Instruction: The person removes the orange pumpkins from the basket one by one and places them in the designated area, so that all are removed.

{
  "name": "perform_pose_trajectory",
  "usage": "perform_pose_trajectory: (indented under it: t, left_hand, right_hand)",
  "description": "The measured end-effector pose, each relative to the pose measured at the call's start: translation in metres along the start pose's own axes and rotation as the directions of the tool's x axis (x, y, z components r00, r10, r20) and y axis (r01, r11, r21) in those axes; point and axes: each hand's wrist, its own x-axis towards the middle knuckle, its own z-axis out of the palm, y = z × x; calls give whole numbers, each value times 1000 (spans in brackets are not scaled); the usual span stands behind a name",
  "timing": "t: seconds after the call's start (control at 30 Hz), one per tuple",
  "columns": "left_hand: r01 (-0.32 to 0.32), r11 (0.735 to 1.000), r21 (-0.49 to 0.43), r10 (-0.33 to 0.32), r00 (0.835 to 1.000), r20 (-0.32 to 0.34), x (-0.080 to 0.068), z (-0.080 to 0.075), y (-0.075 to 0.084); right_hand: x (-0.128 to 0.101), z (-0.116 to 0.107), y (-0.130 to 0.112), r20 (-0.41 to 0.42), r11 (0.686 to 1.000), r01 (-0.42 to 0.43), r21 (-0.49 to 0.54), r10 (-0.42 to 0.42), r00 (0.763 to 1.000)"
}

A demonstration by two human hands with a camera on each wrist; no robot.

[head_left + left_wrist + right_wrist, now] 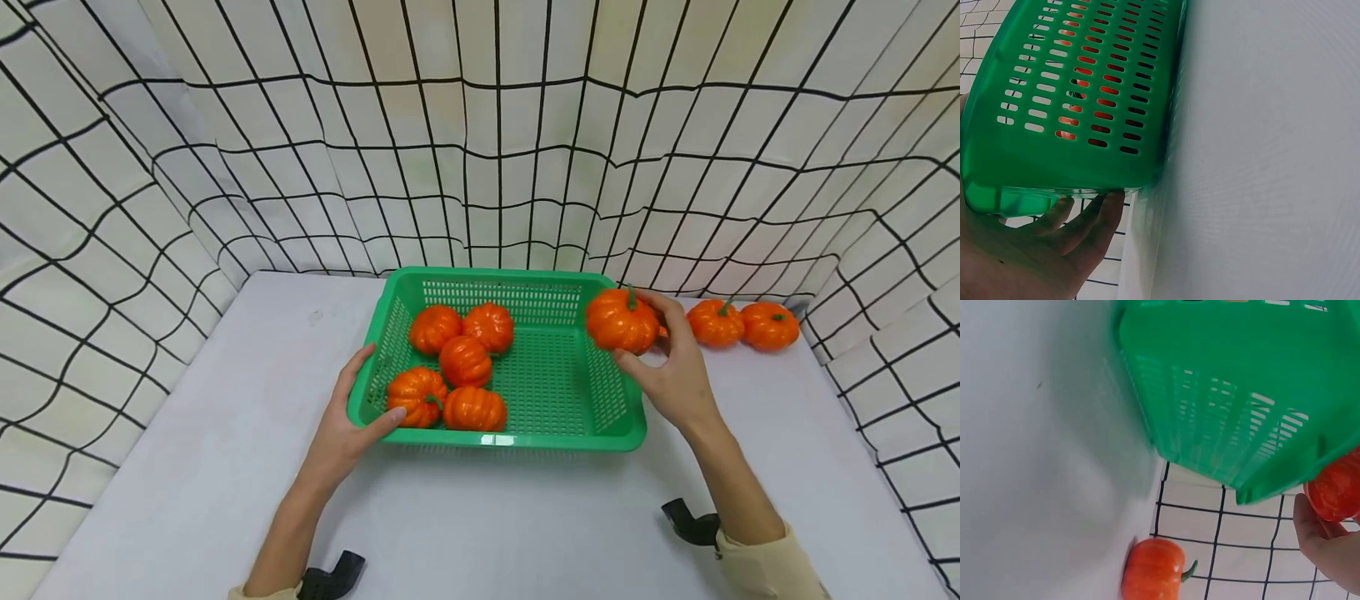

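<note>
Hands (pixel 345 432) — on pumpkin (pixel 621 322) and green basket (pixel 517 441)

Over at the white counter (pixel 495 525), the person's left hand (pixel 345 433) grips a green basket (pixel 570 442) at its left end, thumb over the near rim, while the right hand (pixel 678 379) holds a glossy orange pumpkin (pixel 621 321) up by the far right corner. I count 5 pumpkins inside (pixel 465 361), bunched toward the left, and 2 plainly visible pumpkins on the right (pixel 770 326), side by side. Black grid lines (pixel 498 167) run across the pale backdrop behind.
</note>
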Motion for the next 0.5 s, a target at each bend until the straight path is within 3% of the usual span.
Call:
perform_pose_trajectory:
  t: [0.27, 0.5]
  left_hand:
    - [17, 1000, 20, -17, 1000, 4, -3, -7, 1]
    - [22, 1000, -3, -22, 999, 23, 1, -2, -2]
  right_hand:
    - [-6, -8, 9, -38, 1000, -26, -5, 26, 999]
    - [-13, -26, 19, -88, 997, -57, -58, 52, 995]
